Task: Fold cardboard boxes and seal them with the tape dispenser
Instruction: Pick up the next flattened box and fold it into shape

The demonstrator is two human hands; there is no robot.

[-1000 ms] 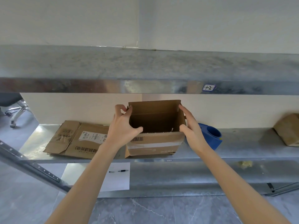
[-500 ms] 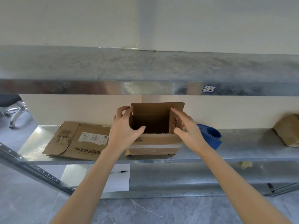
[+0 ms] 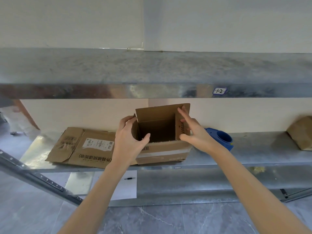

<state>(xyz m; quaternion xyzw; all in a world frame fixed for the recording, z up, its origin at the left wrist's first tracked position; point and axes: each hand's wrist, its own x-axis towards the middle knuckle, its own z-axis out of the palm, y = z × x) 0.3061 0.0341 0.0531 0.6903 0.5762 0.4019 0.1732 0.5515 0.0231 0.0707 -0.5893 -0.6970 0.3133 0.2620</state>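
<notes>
On the shelf (image 3: 253, 149), left hand (image 3: 128, 141) grips box (image 3: 162, 152) (thumb inside); right hand (image 3: 197, 137), flat, presses flap (image 3: 179, 132).

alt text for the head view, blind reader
A left hand grips the left side of an open cardboard box on a metal shelf while the right hand presses its right flap inward; a blue tape dispenser sits beside it.
</notes>
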